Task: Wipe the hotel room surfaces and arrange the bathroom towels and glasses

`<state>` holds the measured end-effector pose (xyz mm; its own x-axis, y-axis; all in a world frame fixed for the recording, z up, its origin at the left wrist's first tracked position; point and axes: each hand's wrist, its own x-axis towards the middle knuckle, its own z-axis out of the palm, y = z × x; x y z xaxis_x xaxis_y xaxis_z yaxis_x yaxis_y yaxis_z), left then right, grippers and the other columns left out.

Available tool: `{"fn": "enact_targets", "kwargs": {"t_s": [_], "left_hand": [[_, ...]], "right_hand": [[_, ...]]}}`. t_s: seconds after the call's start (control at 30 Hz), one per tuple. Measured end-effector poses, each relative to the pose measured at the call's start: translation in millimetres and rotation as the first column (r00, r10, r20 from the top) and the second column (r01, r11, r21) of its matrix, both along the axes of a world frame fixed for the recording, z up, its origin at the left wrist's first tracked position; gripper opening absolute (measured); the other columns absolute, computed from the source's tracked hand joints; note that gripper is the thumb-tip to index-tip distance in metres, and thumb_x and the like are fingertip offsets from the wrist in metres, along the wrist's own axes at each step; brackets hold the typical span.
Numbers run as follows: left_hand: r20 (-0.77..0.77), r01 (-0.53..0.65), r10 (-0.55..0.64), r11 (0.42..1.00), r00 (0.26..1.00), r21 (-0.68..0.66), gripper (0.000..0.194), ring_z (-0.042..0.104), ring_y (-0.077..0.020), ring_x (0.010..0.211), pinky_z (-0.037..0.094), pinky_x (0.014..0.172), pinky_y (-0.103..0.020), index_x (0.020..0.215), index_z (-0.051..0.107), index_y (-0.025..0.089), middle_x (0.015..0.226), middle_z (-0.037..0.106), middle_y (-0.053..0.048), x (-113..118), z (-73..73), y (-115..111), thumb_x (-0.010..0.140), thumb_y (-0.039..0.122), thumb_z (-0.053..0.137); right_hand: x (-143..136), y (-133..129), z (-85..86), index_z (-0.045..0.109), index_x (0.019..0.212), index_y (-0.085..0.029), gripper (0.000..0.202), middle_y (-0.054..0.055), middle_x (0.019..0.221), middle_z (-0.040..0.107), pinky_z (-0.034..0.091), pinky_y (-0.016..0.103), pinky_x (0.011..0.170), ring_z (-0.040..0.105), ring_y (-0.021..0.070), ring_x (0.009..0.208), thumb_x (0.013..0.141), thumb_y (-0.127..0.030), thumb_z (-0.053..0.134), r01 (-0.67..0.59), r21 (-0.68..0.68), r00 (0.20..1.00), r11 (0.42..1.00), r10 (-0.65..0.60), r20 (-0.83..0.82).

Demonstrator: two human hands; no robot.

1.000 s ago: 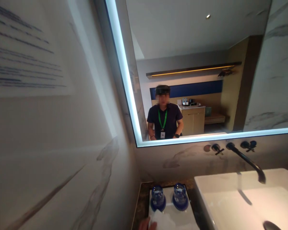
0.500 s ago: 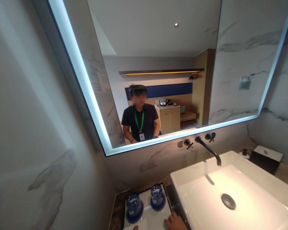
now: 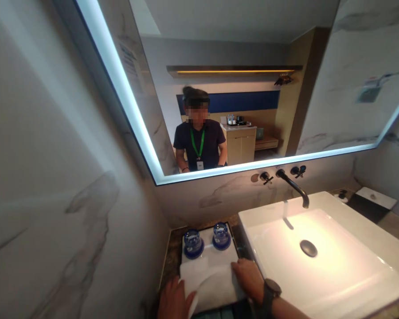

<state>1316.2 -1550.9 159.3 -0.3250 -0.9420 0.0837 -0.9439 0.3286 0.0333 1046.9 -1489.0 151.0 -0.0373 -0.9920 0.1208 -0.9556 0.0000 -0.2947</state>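
Note:
A folded white cloth or paper lies over the near part of a white tray with a dark rim. My left hand is at its left edge, fingers curled on the white edge. At the right edge, my right hand, with a dark watch on the wrist, pinches the corner with bent fingers. Behind the cloth, two blue glasses stand on blue coasters, one on the left and one on the right.
To the right is a white basin beneath a black faucet. A dark box with a white top sits at the far right. A lit mirror above reflects a person and a cabinet.
The view has tilted down, so tray and basin sit higher. Both hands now show more fully, with the white cloth between them.

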Motion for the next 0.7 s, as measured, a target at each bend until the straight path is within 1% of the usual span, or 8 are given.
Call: {"fn": "enact_targets", "kwargs": {"t_s": [0.17, 0.27, 0.33, 0.43, 0.53, 0.6, 0.67, 0.7], "left_hand": [[-0.193, 0.069, -0.116, 0.970, 0.974, -0.231, 0.034, 0.053, -0.0287, 0.119, 0.039, 0.106, -0.046, 0.109, 0.066, 0.013, 0.121, 0.064, -0.014, -15, 10.4, 22, 0.089, 0.035, 0.048], [-0.333, 0.190, -0.234, 0.969, 0.914, -0.159, 0.055, 0.052, -0.0269, 0.121, 0.044, 0.103, -0.042, 0.128, 0.053, 0.012, 0.129, 0.059, -0.015, -33, 29.1, 38, 0.084, 0.044, 0.059], [-0.366, 0.234, -0.234, 0.971, 0.900, -0.046, 0.059, 0.055, -0.0265, 0.117, 0.046, 0.100, -0.040, 0.131, 0.050, 0.011, 0.126, 0.060, -0.015, -47, 44.4, 46, 0.080, 0.038, 0.063], [-0.354, 0.169, -0.130, 0.982, 0.926, 0.082, 0.029, 0.061, -0.0251, 0.101, 0.048, 0.093, -0.038, 0.107, 0.065, 0.012, 0.103, 0.068, -0.012, -58, 70.7, 51, 0.081, 0.016, 0.053], [-0.465, 0.082, -0.024, 0.991, 0.885, 0.104, 0.019, 0.062, -0.0236, 0.096, 0.047, 0.090, -0.037, 0.087, 0.067, 0.013, 0.096, 0.069, -0.011, -59, 106.2, 49, 0.080, 0.012, 0.050], [-0.628, 0.116, -0.036, 0.989, 0.777, 0.087, 0.021, 0.061, -0.0215, 0.100, 0.046, 0.092, -0.033, 0.097, 0.066, 0.014, 0.104, 0.069, -0.010, -64, 133.9, 47, 0.079, 0.018, 0.056], [-0.746, 0.214, -0.092, 0.974, 0.659, 0.069, 0.036, 0.062, -0.0186, 0.097, 0.047, 0.088, -0.029, 0.114, 0.061, 0.016, 0.108, 0.069, -0.007, -75, 159.8, 44, 0.078, 0.025, 0.062], [-0.757, 0.243, -0.114, 0.968, 0.643, 0.060, 0.041, 0.063, -0.0177, 0.091, 0.048, 0.083, -0.027, 0.117, 0.059, 0.018, 0.105, 0.070, -0.005, -82, 170.3, 43, 0.078, 0.028, 0.064]], "right_hand": [[-12, 19, 39.6, 0.067, 0.100, -0.016, 0.028, 0.012, 0.103, 0.067, 0.048, 0.035, 0.085, 0.062, 0.0249, 0.098, 0.090, -0.011, 0.042, -0.081, -0.085, 0.984, 0.993, 0.093, 0.149], [-10, 26, 66.9, 0.066, 0.103, -0.016, 0.033, 0.010, 0.104, 0.068, 0.049, 0.032, 0.086, 0.063, 0.0209, 0.096, 0.097, -0.028, 0.035, -0.120, -0.141, 0.942, 0.983, 0.157, 0.297], [-7, 29, 89.0, 0.065, 0.102, -0.016, 0.037, 0.008, 0.100, 0.070, 0.050, 0.030, 0.082, 0.064, 0.0189, 0.091, 0.099, -0.037, 0.034, -0.144, -0.181, 0.901, 0.973, 0.204, 0.382], [-9, 29, 128.1, 0.065, 0.097, -0.017, 0.037, 0.005, 0.092, 0.070, 0.050, 0.028, 0.076, 0.065, 0.0176, 0.083, 0.097, -0.041, 0.036, -0.159, -0.241, 0.853, 0.957, 0.256, 0.455], [-15, 25, 167.7, 0.065, 0.094, -0.019, 0.033, 0.003, 0.086, 0.070, 0.049, 0.027, 0.072, 0.064, 0.0170, 0.079, 0.095, -0.040, 0.040, -0.106, -0.307, 0.846, 0.946, 0.248, 0.472], [-14, 19, 190.6, 0.066, 0.092, -0.019, 0.030, 0.002, 0.083, 0.070, 0.048, 0.026, 0.071, 0.064, 0.0163, 0.077, 0.094, -0.038, 0.043, -0.080, -0.371, 0.858, 0.925, 0.253, 0.447], [-7, 12, 210.1, 0.066, 0.090, -0.019, 0.027, 0.002, 0.080, 0.069, 0.047, 0.025, 0.068, 0.063, 0.0149, 0.073, 0.093, -0.035, 0.044, -0.109, -0.429, 0.864, 0.897, 0.299, 0.406], [-3, 9, 218.8, 0.066, 0.090, -0.019, 0.026, 0.001, 0.079, 0.069, 0.047, 0.024, 0.068, 0.063, 0.0142, 0.071, 0.093, -0.033, 0.044, -0.144, -0.449, 0.861, 0.882, 0.335, 0.383]]}}
